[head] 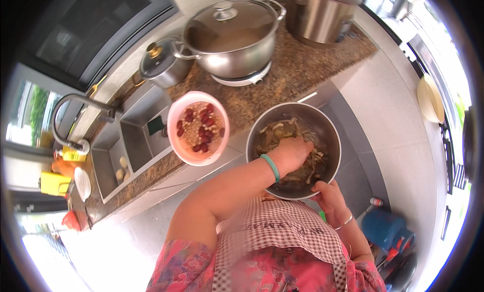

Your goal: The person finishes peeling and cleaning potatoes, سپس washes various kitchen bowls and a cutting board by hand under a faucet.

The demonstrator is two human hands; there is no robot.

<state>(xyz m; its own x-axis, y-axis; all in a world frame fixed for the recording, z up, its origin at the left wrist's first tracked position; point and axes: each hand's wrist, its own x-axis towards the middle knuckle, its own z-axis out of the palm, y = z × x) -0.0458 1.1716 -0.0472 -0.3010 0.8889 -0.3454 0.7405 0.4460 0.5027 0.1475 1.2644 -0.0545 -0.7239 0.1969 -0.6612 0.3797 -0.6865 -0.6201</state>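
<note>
A round dark-grey metal bowl (332,156) with a pale rim is held in front of my apron. My right hand (329,196) grips its near right rim, thumb inside the wall. Shredded brownish food strips (281,127), possibly dried mushrooms, sit in liquid in the bowl. My left hand (293,154), below a green bangle, reaches down among the strips. Its fingertips are hidden, so I cannot see whether they grasp any. To the left, at the counter's edge, stands a pink bowl (174,148) of soaking pale grains or beans and red dates (206,135).
A lidded steel pot (238,61) rests on a white hotplate (245,79). Beside it are a smaller lidded pot (170,76) and a tall steel cooker (321,20). The double sink (138,141) lies left, under a curved faucet (62,107). A blue gas cylinder (382,226) stands at lower right.
</note>
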